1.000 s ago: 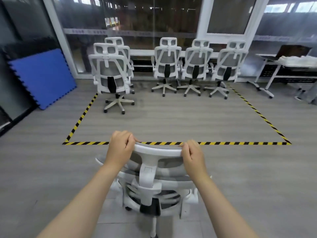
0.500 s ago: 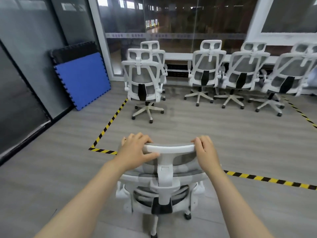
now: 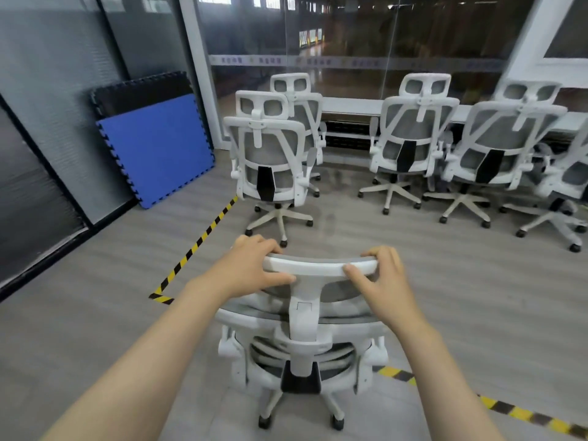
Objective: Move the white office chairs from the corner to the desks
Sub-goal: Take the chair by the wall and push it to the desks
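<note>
1. Left hand point(image 3: 251, 271) and right hand point(image 3: 383, 280) had fingers point(image 3: 356, 271) curled over the headrest top bar of the white mesh-back office chair point(image 3: 304, 332), holding it.
2. Step, as I read it: wheeling this chair; it stood on the grey floor point(image 3: 477, 297) at the yellow-black tape line point(image 3: 197, 241).
3. Next likely needed: steering clear of the other white chairs point(image 3: 273, 160).
4. Chair looked upright, on castors.

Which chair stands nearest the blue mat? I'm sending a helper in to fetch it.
Find the blue mat leaning on the left wall, then the striped floor tape running past it. Just inside the tape stands a white chair, back toward the camera. It stands alone, forward of the row by the glass wall, with another chair right behind it.
</note>
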Tool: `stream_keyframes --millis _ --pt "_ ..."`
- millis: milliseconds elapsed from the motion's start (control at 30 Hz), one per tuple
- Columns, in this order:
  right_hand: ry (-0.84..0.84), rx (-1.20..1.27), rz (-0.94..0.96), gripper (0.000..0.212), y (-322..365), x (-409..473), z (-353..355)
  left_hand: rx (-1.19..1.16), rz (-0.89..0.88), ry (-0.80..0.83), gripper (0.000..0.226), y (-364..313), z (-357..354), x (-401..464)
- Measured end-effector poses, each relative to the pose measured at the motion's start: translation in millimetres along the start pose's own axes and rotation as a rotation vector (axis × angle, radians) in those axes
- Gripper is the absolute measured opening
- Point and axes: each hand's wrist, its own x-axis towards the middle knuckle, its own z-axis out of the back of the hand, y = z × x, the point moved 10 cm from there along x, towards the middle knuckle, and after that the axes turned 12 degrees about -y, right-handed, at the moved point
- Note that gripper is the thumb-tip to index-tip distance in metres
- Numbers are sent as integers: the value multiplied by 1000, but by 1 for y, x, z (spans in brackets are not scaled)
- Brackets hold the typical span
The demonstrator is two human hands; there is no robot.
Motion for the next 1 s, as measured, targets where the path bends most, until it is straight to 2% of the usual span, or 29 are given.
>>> stream_keyframes --millis 100,233,500,767,1000 --pt "70 -46 34 56 -23 56 -9 -32 15 -8 55 -5 -10 63" --pt "114 -52 -8 53 -61 143 -13 -82 26 -18 48 -18 -25 156" --pt "70 -66 -51 59 -147 292 -7 -217 3 -140 51 -45 -69 329" --pt "29 -84 -96 54 -237 443 -4 -301 -68 -258 48 -76 -115 501" --pt "-22 -89 -158 49 -318 574 9 -310 -125 -228 50 -115 -157 650"
